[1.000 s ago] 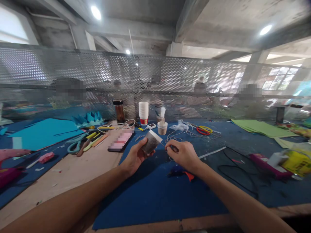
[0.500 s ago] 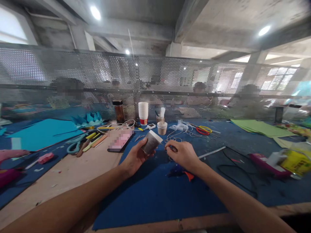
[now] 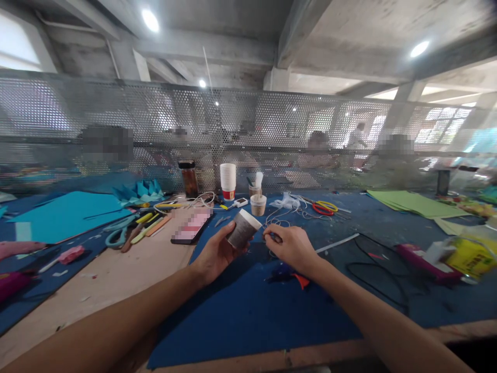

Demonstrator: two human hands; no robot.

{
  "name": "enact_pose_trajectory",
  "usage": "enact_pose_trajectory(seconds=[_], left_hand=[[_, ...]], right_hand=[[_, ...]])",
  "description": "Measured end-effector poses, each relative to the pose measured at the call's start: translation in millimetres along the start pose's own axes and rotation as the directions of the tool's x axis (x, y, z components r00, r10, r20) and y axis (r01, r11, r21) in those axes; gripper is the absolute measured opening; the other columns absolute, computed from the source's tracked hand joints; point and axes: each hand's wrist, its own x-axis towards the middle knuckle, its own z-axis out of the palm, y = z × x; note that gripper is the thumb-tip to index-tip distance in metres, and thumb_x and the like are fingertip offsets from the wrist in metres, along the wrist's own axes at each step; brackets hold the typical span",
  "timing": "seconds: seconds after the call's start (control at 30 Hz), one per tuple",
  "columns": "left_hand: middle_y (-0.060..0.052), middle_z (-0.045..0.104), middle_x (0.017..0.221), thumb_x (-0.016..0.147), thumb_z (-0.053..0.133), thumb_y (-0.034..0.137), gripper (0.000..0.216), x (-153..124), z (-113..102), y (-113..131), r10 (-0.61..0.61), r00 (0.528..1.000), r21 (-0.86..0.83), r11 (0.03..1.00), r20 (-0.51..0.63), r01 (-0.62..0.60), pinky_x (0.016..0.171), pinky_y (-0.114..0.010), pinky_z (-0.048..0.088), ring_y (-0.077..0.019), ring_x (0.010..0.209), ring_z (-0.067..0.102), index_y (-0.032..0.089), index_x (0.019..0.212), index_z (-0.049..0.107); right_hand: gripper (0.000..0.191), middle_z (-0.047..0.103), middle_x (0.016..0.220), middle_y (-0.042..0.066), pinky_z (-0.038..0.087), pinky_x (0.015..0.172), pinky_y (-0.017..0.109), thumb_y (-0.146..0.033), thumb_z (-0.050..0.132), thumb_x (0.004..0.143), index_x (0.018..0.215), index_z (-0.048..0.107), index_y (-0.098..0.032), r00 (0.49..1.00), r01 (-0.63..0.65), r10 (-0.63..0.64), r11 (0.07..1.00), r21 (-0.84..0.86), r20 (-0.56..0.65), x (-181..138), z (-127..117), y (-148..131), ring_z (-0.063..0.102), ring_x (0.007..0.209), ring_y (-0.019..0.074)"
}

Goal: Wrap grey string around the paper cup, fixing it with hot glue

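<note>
My left hand point(image 3: 213, 254) is wrapped round a small grey paper cup point(image 3: 242, 228), tilted with its white rim pointing up and to the right, held just above the blue mat point(image 3: 240, 311). Close beside the cup, my right hand point(image 3: 292, 246) is closed in a pinch on a thin white string point(image 3: 276, 221) whose loops trail back across the mat. A blue glue gun with an orange trigger point(image 3: 289, 275) lies under my right wrist.
A phone point(image 3: 191, 226), scissors and pens lie to the left on brown board. A stack of white cups point(image 3: 228, 181), a dark jar point(image 3: 189, 178) and small cups stand ahead. Red and yellow scissors point(image 3: 324, 207), a black cable point(image 3: 373, 269) and green paper point(image 3: 417, 204) lie right. People sit behind a mesh screen point(image 3: 116, 124).
The cup has tilted up a little in my left hand and my right hand has drawn slightly nearer to it. The view has shifted a little.
</note>
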Motion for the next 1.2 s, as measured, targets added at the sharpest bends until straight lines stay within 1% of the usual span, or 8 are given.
enact_pose_trajectory(seconds=[0.13, 0.33, 0.53, 0.7, 0.87, 0.97, 1.2], left_hand=[[-0.017, 0.078, 0.113, 0.097, 0.065, 0.036, 0.038, -0.7, 0.1, -1.1, -0.017, 1.0, -0.009, 1.0, 0.023, 0.017, 0.08, -0.032, 0.063, -0.0243, 0.095, 0.076, 0.011, 0.125, 0.07], [-0.017, 0.079, 0.11, 0.096, 0.066, 0.037, 0.039, -1.3, 0.3, -0.9, -0.05, 0.998, -0.009, 0.999, 0.028, 0.05, 0.078, -0.032, 0.061, -0.0242, 0.09, 0.076, 0.01, 0.124, 0.071], [-0.015, 0.079, 0.111, 0.097, 0.066, 0.036, 0.037, -0.7, -1.6, -2.4, -0.047, 0.998, -0.018, 0.999, 0.041, 0.048, 0.077, -0.032, 0.061, -0.0243, 0.09, 0.076, 0.011, 0.124, 0.07], [-0.016, 0.079, 0.111, 0.097, 0.066, 0.035, 0.036, -1.2, -1.3, -3.0, -0.043, 0.998, -0.029, 0.999, 0.036, 0.044, 0.08, -0.034, 0.061, -0.0252, 0.093, 0.076, 0.011, 0.124, 0.07], [-0.017, 0.078, 0.11, 0.095, 0.068, 0.037, 0.04, -2.6, -1.2, -3.2, -0.052, 0.997, -0.008, 0.999, 0.059, 0.052, 0.077, -0.032, 0.06, -0.0251, 0.09, 0.076, 0.01, 0.125, 0.069], [-0.017, 0.078, 0.111, 0.096, 0.067, 0.038, 0.042, -2.2, -2.2, -3.7, -0.049, 0.996, 0.008, 0.999, 0.073, 0.048, 0.076, -0.032, 0.059, -0.0253, 0.091, 0.076, 0.011, 0.127, 0.068], [-0.015, 0.078, 0.11, 0.094, 0.069, 0.039, 0.039, -0.4, -3.8, -5.0, -0.056, 0.996, 0.016, 0.998, 0.071, 0.055, 0.075, -0.033, 0.058, -0.0256, 0.09, 0.075, 0.012, 0.123, 0.07]], right_hand=[[0.021, 0.074, 0.071, -0.002, 0.034, 0.063, 0.026, -0.029, 0.057, 0.093, 0.095, 0.078, -0.028, 1.0, -0.008, 0.008, 1.0, -0.029, 0.011, 0.5, -1.4, -1.0, 0.066, 0.066, 0.0164], [0.022, 0.076, 0.074, -0.001, 0.035, 0.064, 0.026, -0.029, 0.056, 0.094, 0.097, 0.077, -0.028, 1.0, -0.016, 0.016, 0.999, -0.049, 0.007, 0.4, -1.3, -1.2, 0.068, 0.068, 0.0171], [0.022, 0.075, 0.073, -0.001, 0.032, 0.062, 0.026, -0.03, 0.055, 0.094, 0.096, 0.077, -0.028, 1.0, -0.024, 0.025, 0.998, -0.057, 0.016, 0.0, -1.4, -2.1, 0.068, 0.067, 0.0167], [0.021, 0.075, 0.072, -0.001, 0.031, 0.061, 0.026, -0.028, 0.057, 0.093, 0.096, 0.077, -0.027, 0.999, -0.028, 0.029, 0.998, -0.061, 0.025, 0.4, -2.3, -2.8, 0.066, 0.066, 0.0163], [0.02, 0.075, 0.071, -0.001, 0.03, 0.06, 0.027, -0.028, 0.057, 0.094, 0.094, 0.077, -0.027, 0.999, -0.031, 0.033, 0.997, -0.065, 0.024, 0.2, -3.3, -4.0, 0.065, 0.065, 0.0164], [0.019, 0.075, 0.072, -0.001, 0.028, 0.06, 0.027, -0.03, 0.057, 0.094, 0.094, 0.076, -0.027, 0.999, -0.035, 0.038, 0.997, -0.072, 0.029, 0.1, -4.1, -4.7, 0.065, 0.066, 0.0167], [0.019, 0.074, 0.072, -0.001, 0.028, 0.06, 0.028, -0.031, 0.057, 0.094, 0.092, 0.075, -0.026, 0.998, -0.039, 0.042, 0.996, -0.076, 0.036, 0.6, -3.4, -4.0, 0.066, 0.067, 0.0171]])
